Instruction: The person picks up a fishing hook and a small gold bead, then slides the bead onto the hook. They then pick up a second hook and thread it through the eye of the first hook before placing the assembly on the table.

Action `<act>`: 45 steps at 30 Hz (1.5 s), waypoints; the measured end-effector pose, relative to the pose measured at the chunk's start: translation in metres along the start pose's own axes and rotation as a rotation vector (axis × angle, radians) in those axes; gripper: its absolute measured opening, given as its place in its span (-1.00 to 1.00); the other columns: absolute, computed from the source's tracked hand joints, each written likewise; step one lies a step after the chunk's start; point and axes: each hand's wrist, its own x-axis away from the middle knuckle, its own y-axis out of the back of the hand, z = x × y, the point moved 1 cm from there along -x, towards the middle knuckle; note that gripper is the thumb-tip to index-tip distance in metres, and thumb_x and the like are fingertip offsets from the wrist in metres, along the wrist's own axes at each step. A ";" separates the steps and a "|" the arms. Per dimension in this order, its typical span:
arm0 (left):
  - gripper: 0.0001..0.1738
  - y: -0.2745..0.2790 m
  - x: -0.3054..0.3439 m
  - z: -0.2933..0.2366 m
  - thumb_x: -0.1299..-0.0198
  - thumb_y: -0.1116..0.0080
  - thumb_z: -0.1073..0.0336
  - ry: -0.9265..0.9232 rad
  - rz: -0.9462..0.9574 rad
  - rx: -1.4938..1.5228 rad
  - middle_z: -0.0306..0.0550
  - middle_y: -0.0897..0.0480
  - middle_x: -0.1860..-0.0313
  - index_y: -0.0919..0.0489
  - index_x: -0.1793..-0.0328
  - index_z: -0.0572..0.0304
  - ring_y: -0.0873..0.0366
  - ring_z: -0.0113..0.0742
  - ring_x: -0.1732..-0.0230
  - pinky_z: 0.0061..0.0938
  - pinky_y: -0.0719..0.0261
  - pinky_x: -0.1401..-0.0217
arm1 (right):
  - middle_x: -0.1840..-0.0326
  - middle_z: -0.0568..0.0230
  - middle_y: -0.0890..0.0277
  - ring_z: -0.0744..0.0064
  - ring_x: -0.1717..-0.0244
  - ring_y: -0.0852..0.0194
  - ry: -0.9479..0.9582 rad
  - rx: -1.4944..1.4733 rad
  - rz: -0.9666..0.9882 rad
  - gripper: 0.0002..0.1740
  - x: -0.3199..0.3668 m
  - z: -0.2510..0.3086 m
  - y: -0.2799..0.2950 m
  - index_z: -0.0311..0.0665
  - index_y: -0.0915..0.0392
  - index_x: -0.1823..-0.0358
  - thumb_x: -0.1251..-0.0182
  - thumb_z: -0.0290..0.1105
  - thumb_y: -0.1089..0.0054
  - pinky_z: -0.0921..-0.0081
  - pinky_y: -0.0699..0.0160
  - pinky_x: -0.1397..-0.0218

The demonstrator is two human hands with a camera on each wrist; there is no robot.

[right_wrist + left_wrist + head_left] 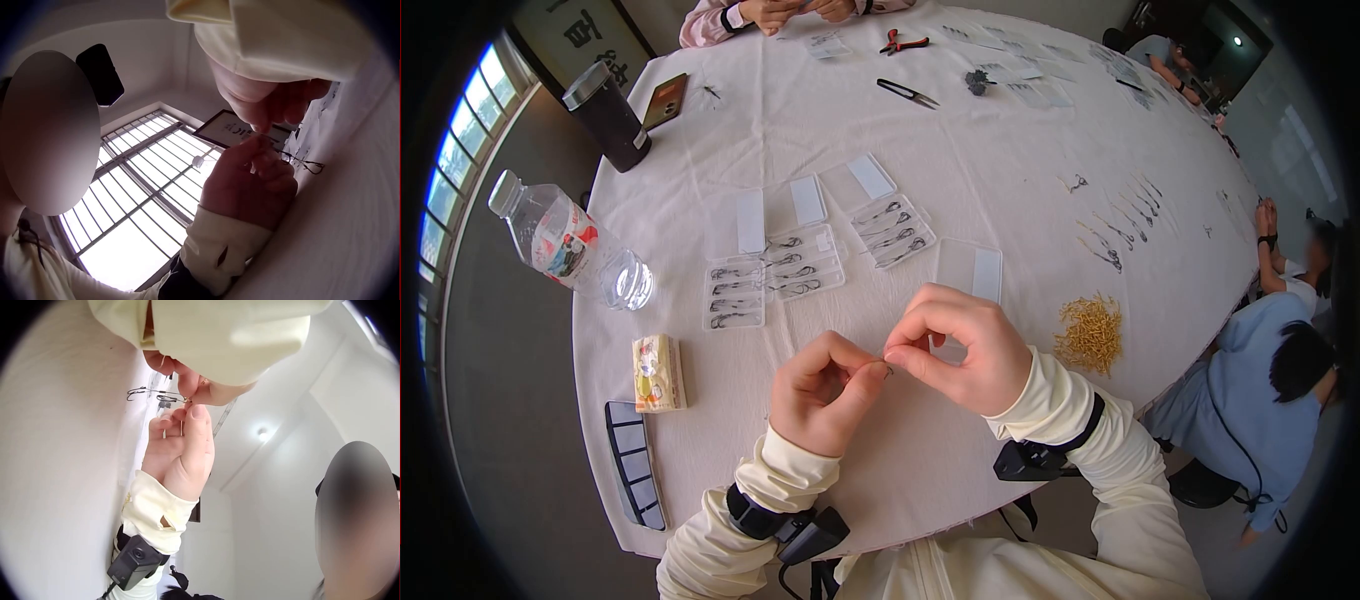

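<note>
In front of me my left hand (825,392) and right hand (962,352) meet fingertip to fingertip. Between thumb and forefinger each pinches part of a small fishing hook rig. Its dark double hooks (140,392) stick out past the fingertips in the left wrist view, with a tiny gold piece (187,400) where the hands meet. The right wrist view shows the same hooks (312,167) pointing toward the tablecloth; the pinched end is hidden by fingers. Beyond the hands lie clear boxes of hook rigs (735,292) with lids raised. A gold heap of small connectors (1090,335) is right of my right hand.
Several hook rigs (1135,208) lie in a row at the right. A water bottle (565,240), dark tumbler (607,118), phone (666,100) and tissue pack (658,373) line the left side. Snips (907,93) and pliers (903,42) lie farther back. Other people sit around the table.
</note>
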 end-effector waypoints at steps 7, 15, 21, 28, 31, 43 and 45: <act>-0.96 0.003 0.000 0.003 -0.24 -0.22 0.52 -0.014 0.013 0.022 -0.29 -0.57 0.37 -0.56 0.25 0.29 -0.44 -0.59 0.31 -0.65 -0.41 0.18 | 0.36 0.42 -0.46 0.60 0.38 -0.41 -0.035 -0.259 0.076 -0.94 0.001 -0.010 -0.007 -0.25 -0.55 0.34 -0.23 -0.48 -0.27 0.64 -0.40 0.29; -0.97 0.004 -0.004 0.001 -0.30 -0.15 0.47 0.091 0.009 0.186 -0.28 -0.52 0.35 -0.53 0.19 0.23 -0.41 -0.54 0.35 -0.60 -0.41 0.27 | 0.32 0.43 -0.48 0.65 0.35 -0.41 -0.179 -0.482 0.023 -0.93 0.002 -0.009 -0.002 -0.24 -0.56 0.27 -0.31 -0.42 -0.23 0.65 -0.40 0.28; -0.96 0.009 -0.005 0.004 -0.35 -0.05 0.39 0.217 -0.046 0.547 -0.25 -0.48 0.32 -0.48 0.17 0.17 -0.35 -0.50 0.35 -0.56 -0.36 0.33 | 0.31 0.36 -0.46 0.58 0.38 -0.46 -0.062 -0.039 0.019 -0.92 0.000 -0.007 0.002 -0.27 -0.55 0.26 -0.23 -0.52 -0.25 0.61 -0.44 0.32; -0.93 0.005 -0.003 -0.002 -0.34 -0.05 0.34 0.371 -0.043 0.760 -0.27 -0.42 0.40 -0.49 0.19 0.15 -0.35 -0.47 0.35 -0.53 -0.34 0.29 | 0.26 0.28 -0.49 0.42 0.33 -0.51 0.136 0.051 -0.006 -0.81 0.001 -0.003 -0.008 -0.27 -0.55 0.22 -0.13 -0.65 -0.22 0.51 -0.49 0.28; -0.93 0.005 -0.003 -0.003 -0.32 -0.06 0.34 0.390 -0.017 0.828 -0.27 -0.42 0.40 -0.49 0.19 0.16 -0.34 -0.46 0.35 -0.52 -0.32 0.30 | 0.27 0.27 -0.51 0.36 0.30 -0.50 0.090 -0.062 -0.027 -0.78 0.002 -0.003 -0.008 -0.27 -0.55 0.23 -0.09 -0.65 -0.25 0.47 -0.49 0.23; -0.91 0.001 0.000 -0.010 -0.27 -0.07 0.33 0.412 0.004 0.963 -0.28 -0.41 0.42 -0.48 0.18 0.15 -0.31 -0.51 0.40 -0.60 -0.31 0.39 | 0.27 0.41 -0.55 0.33 0.29 -0.46 0.444 0.210 -0.085 -0.71 0.000 -0.004 -0.008 -0.13 -0.59 0.25 0.04 -0.50 -0.45 0.41 -0.40 0.16; -0.91 0.001 0.000 -0.009 -0.27 -0.06 0.33 0.413 0.022 0.981 -0.28 -0.42 0.42 -0.48 0.18 0.15 -0.32 -0.51 0.40 -0.60 -0.32 0.39 | 0.27 0.41 -0.55 0.33 0.30 -0.46 0.444 0.209 -0.083 -0.71 0.000 -0.004 -0.008 -0.13 -0.60 0.25 0.05 -0.49 -0.46 0.41 -0.40 0.16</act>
